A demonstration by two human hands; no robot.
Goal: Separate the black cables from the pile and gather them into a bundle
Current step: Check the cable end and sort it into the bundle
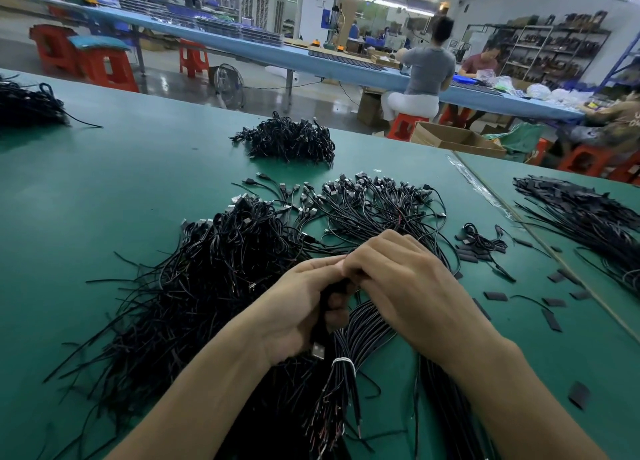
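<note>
Two bare forearms fill the lower half of the frame in this view from a head-worn camera on a factory floor. The left forearm (194, 390) enters from the bottom edge, left of centre; the right forearm (512, 390) enters from the lower right corner. Both are uncovered along their whole visible length and look broad at the frame edge, tapering toward the wrists. The left hand (298, 307) and right hand (398, 286), at centre frame, are bare too. The right shows its back and a row of knuckles, the left its thumb side.
</note>
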